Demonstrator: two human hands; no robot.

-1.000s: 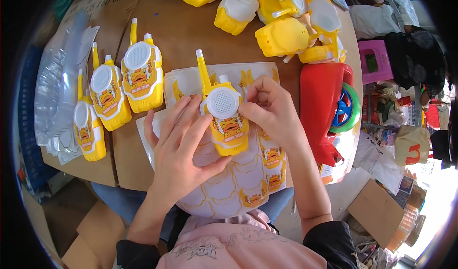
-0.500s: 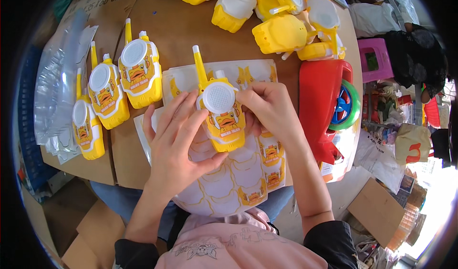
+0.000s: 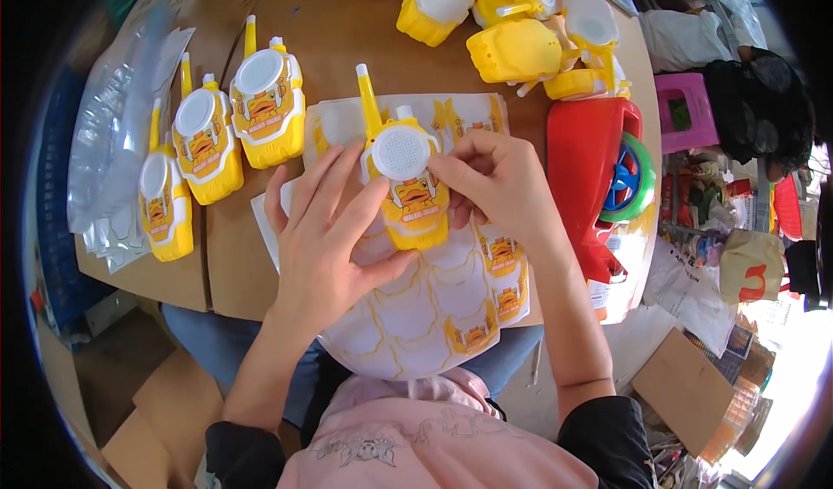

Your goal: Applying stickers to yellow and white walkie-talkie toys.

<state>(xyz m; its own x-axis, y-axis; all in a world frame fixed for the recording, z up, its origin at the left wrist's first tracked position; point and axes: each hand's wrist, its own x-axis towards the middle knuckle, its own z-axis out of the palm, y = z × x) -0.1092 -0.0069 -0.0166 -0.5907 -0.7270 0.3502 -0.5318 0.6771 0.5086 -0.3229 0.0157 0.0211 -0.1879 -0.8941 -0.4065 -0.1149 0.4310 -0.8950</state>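
A yellow and white toy walkie-talkie (image 3: 406, 154) with a round speaker grille and a duck sticker (image 3: 416, 198) lies face up, its antenna pointing away from me. My left hand (image 3: 328, 220) steadies it, with fingertips along its left side and the thumb near its lower end. At the upper right edge of the duck sticker, my right hand (image 3: 501, 177) is closed, its thumb pressed on the toy's side; the other fingers are partly hidden. Beneath the toy are sticker sheets (image 3: 438, 294), mostly peeled, with several duck stickers left at the right.
Three stickered walkie-talkies (image 3: 201, 142) stand in a row at left, beside clear plastic bags (image 3: 117, 133). Plain walkie-talkies (image 3: 514, 52) are piled at the far right. A red tape dispenser (image 3: 586, 177) with a green-rimmed wheel sits to the right, before a pink stool (image 3: 681, 111).
The whole view has shifted slightly, so table items appear a little higher. Both hands keep about the same hold on the walkie-talkie, with the right fingers still at the sticker's edge.
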